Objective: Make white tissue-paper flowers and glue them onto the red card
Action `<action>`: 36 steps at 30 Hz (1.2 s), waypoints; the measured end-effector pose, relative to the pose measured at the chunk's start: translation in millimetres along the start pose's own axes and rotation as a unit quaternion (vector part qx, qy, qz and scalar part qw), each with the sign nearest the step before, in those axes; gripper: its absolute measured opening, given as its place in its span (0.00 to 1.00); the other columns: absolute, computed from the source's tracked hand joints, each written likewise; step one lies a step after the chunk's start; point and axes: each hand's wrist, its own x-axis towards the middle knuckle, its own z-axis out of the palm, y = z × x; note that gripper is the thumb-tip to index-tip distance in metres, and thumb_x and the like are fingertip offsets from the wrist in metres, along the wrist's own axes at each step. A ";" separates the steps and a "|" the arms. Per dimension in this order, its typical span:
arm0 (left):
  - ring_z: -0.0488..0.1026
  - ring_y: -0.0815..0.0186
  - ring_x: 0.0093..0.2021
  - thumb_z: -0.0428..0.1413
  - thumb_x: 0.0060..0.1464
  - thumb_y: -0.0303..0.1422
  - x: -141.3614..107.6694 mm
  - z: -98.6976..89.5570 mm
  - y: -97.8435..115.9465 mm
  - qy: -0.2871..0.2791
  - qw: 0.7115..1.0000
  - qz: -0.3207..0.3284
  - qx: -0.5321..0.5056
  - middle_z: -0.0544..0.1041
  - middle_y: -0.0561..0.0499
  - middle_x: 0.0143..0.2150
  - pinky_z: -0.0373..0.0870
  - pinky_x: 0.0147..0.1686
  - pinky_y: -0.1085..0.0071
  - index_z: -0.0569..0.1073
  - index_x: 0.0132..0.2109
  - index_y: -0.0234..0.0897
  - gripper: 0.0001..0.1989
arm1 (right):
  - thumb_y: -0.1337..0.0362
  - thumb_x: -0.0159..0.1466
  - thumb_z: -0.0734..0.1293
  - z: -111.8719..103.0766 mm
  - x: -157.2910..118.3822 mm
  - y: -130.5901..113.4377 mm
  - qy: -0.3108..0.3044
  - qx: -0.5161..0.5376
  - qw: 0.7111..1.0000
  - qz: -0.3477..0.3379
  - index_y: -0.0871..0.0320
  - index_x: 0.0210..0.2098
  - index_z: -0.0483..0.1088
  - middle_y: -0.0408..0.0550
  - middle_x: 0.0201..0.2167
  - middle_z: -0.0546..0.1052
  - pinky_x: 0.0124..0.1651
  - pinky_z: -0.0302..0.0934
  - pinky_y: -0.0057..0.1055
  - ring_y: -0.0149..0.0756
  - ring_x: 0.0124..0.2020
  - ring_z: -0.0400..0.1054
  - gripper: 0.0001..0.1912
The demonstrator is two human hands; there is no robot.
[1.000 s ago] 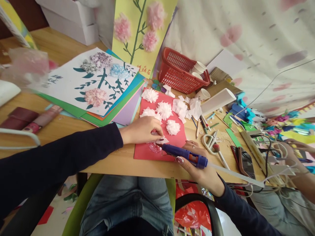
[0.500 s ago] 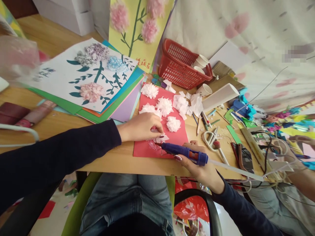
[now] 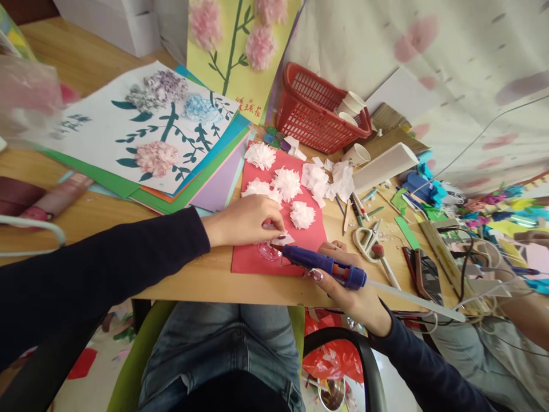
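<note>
In my right hand [image 3: 347, 286] is a blue hot glue gun [image 3: 321, 264] with a long clear glue stick [image 3: 412, 297] out of its back end. Its nozzle points left, close to the fingertips of my left hand [image 3: 253, 220]. That hand pinches a small piece of white tissue paper [image 3: 283, 237] over the red card [image 3: 253, 264]. Just below lies a clear pinkish round piece [image 3: 269, 252], partly behind the nozzle. Several white tissue paper flowers [image 3: 302, 215] sit on the card, one partly covered by my left hand.
White paper scraps [image 3: 316, 182], pens, scissors [image 3: 366, 243] and a brush lie right of the card. A red basket [image 3: 317, 109] with paper cups stands behind. Flower pictures [image 3: 150, 131] on coloured sheets lie left. Another person's arm [image 3: 521, 303] shows far right.
The glue gun and my right hand have shifted very slightly right. My left hand keeps its pinch in the same spot, and the view has moved a little.
</note>
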 end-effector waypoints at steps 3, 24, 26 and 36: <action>0.70 0.68 0.29 0.61 0.55 0.30 -0.1 0.3 0.0 0.002 1.000 -0.002 0.003 0.76 0.51 0.27 0.62 0.31 0.72 0.82 0.32 0.36 0.05 | 0.44 0.66 0.61 -0.2 -0.2 -1.1 0.001 0.004 1.000 -0.012 0.54 0.21 0.62 0.43 0.20 0.64 0.33 0.54 0.39 0.36 0.25 0.57 0.24; 0.69 0.70 0.27 0.62 0.54 0.29 0.2 -1.9 2.1 -0.004 1.000 -0.009 0.006 0.75 0.52 0.26 0.61 0.30 0.72 0.82 0.32 0.35 0.04 | 0.48 0.66 0.63 2.6 -2.4 3.5 0.013 -0.007 1.000 0.004 0.55 0.20 0.62 0.41 0.18 0.63 0.32 0.53 0.37 0.35 0.24 0.57 0.23; 0.69 0.70 0.28 0.62 0.54 0.29 0.0 -1.9 1.8 -0.005 1.000 -0.010 0.005 0.75 0.52 0.26 0.61 0.30 0.72 0.82 0.32 0.35 0.05 | 0.48 0.66 0.63 2.7 -2.3 3.8 0.011 -0.012 1.000 0.005 0.56 0.21 0.64 0.41 0.19 0.64 0.32 0.53 0.37 0.34 0.25 0.58 0.23; 0.68 0.70 0.27 0.61 0.54 0.29 0.1 -1.7 1.5 -0.001 1.000 -0.003 0.003 0.75 0.52 0.26 0.61 0.30 0.72 0.82 0.32 0.35 0.05 | 0.51 0.63 0.67 5.9 -6.2 4.4 0.003 0.070 0.996 0.057 0.56 0.21 0.66 0.41 0.17 0.63 0.22 0.48 0.33 0.32 0.20 0.53 0.20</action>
